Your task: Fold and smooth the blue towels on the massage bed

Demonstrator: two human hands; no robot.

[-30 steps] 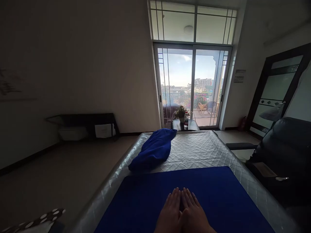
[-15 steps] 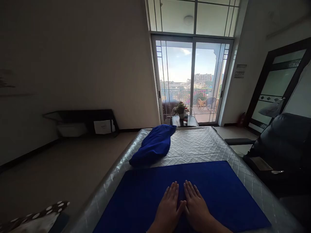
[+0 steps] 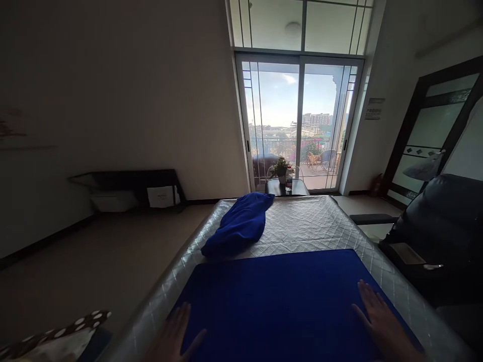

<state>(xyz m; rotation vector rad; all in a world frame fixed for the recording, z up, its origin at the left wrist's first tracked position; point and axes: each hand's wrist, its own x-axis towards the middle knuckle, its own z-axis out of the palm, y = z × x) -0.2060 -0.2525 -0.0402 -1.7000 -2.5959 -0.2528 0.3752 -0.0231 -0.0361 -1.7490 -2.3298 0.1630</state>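
Note:
A blue cloth lies spread flat over the near part of a silver quilted surface. My left hand rests at the cloth's left side, palm down, thumb out from the fingers. Near the right edge of the cloth is my right hand, also flat with its fingers extended and thumb apart. Neither hand holds anything. Beyond the flat cloth, a bunched blue cloth lies in loose folds toward the left edge of the silver surface.
A small dark table with a potted plant and a bottle stands past the far end. Right of the silver surface is a black armchair. A polka-dot fabric shows at lower left; a low black shelf lines the wall.
My hands have moved apart from the middle of the flat cloth, the left one to its left side and the right one to its right edge. The bunched cloth has stayed put.

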